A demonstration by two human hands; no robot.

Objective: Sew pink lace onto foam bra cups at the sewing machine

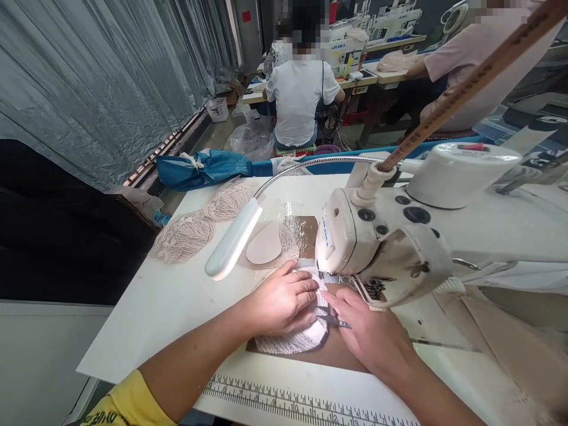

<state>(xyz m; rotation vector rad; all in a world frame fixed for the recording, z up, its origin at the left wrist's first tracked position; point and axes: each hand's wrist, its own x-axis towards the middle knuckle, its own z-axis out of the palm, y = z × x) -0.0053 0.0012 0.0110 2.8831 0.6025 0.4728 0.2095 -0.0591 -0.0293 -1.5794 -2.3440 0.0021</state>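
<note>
My left hand (284,299) lies flat on a white lace cup piece (290,343), its fingers stretched toward the sewing machine's needle area. Close beside it, my right hand (368,325) holds small dark scissors (331,318) in its curled fingers, with the blades pointing left over the lace. The right index finger reaches to the lace edge. Just above both hands stands the head of a white sewing machine (341,236). Behind my left hand lies a beige cup pad (265,242) on lace. Part of the lace piece is hidden under my left hand.
A lamp (235,239) on a bendable neck hangs over the table. Beige lace pieces (186,236) lie at the back left. A printed ruler scale (284,402) runs along the front edge. Beyond the table, a person in a white shirt (296,100) sits at another machine.
</note>
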